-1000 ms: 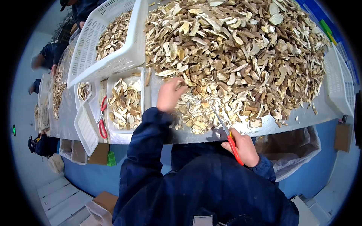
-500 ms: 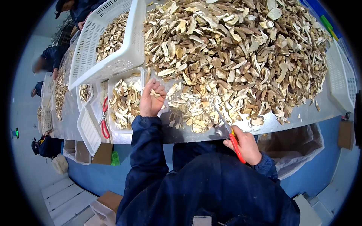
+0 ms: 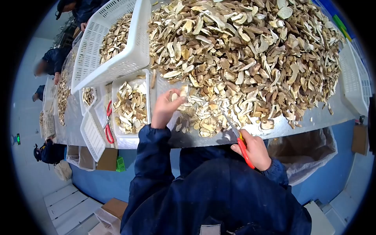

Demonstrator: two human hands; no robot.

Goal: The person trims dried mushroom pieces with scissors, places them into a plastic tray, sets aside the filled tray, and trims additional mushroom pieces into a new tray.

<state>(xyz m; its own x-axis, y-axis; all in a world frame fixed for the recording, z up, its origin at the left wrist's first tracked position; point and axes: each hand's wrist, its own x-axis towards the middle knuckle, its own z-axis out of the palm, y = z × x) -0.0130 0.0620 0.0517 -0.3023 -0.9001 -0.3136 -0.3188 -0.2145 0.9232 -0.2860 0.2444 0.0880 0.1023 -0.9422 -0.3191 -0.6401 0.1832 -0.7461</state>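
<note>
Fingers bent, my left hand (image 3: 167, 107) holds pale dried mushroom slices (image 3: 183, 91) just above the near left edge of the heap. My right hand (image 3: 254, 150) is closed around red-handled scissors (image 3: 242, 148) at the table's front edge, their blades pointing away over the loose slices. A big heap of dried mushroom slices (image 3: 246, 51) spreads over the metal table (image 3: 184, 140), with smaller pale pieces in front. Left of my left hand stands a shallow white tray (image 3: 148, 96) of slices. A single brown piece (image 3: 153, 78) lies beside that tray.
A large white slotted basket (image 3: 137, 58) with slices stands at the back left. Another pair of red-handled scissors (image 3: 108, 123) and a small white basket (image 3: 93, 135) lie left of the tray. A lined bin (image 3: 305, 152) sits below the right edge. Other people (image 3: 55, 62) are along the far left.
My left hand has moved right and nearer to the heap, from beside the tray, with slices in its fingers. The brown piece now lies uncovered. My right hand and its scissors are nearly still.
</note>
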